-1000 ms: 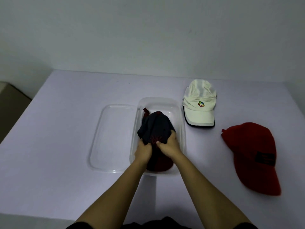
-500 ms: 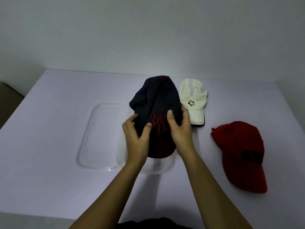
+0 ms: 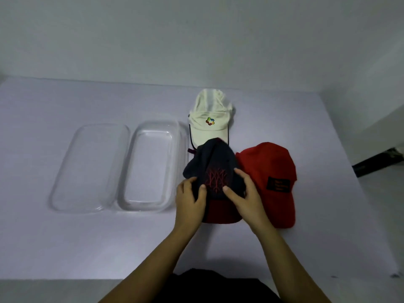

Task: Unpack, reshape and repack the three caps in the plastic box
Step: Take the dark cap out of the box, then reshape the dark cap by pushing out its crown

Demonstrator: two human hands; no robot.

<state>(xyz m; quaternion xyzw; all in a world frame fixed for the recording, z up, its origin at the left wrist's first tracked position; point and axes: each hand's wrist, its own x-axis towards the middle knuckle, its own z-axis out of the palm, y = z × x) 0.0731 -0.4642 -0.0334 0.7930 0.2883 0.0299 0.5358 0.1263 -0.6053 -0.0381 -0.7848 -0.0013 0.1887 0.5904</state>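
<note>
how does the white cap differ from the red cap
The white cap bears a multicoloured logo; the red cap a dark rectangular patch. The white cap lies farther back, beside the plastic box; the red cap nearer, at the right. The white cap's crown looks crumpled, the red cap's rounder. Both lie on the table outside that box.

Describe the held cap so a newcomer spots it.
On the table, just right of the clear box, left hand and right hand grip the navy cap. Unlike the cream cap and red cap beside it, it's dark with red stitching.
</note>
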